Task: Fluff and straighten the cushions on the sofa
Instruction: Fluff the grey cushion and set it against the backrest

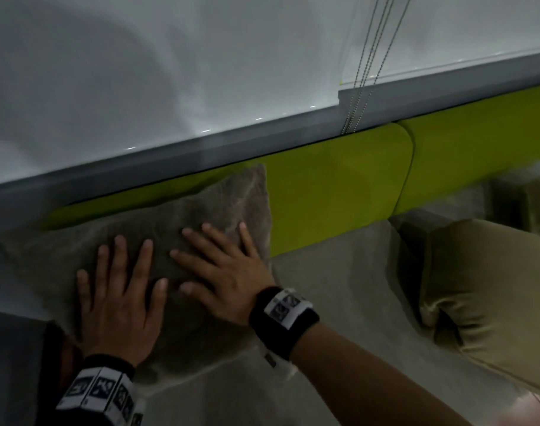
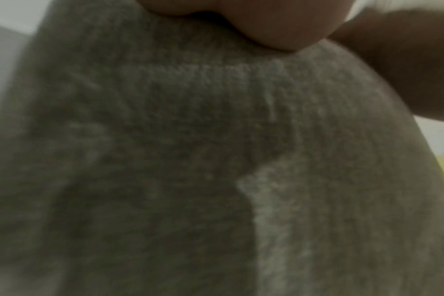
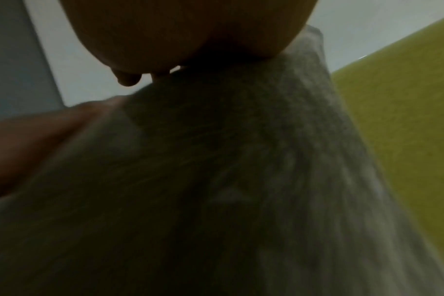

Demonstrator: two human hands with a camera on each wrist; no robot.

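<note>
A grey-brown plush cushion (image 1: pixel 201 216) leans against the lime-green sofa back (image 1: pixel 339 186) at the left end of the sofa. Both hands lie flat on its front face with fingers spread. My left hand (image 1: pixel 118 290) presses the lower left part, and my right hand (image 1: pixel 222 269) presses just beside it to the right. The cushion's fabric (image 2: pixel 190 160) fills the left wrist view, with the palm at the top edge. In the right wrist view the same cushion (image 3: pixel 241 180) shows below the palm, beside the green backrest (image 3: pixel 406 120).
A shiny beige cushion (image 1: pixel 483 290) lies on the grey seat (image 1: pixel 339 302) to the right. Another greyish cushion (image 1: pixel 526 195) sits at the far right. A white wall and grey ledge (image 1: pixel 201 149) run behind the sofa; blind cords (image 1: pixel 363 72) hang down.
</note>
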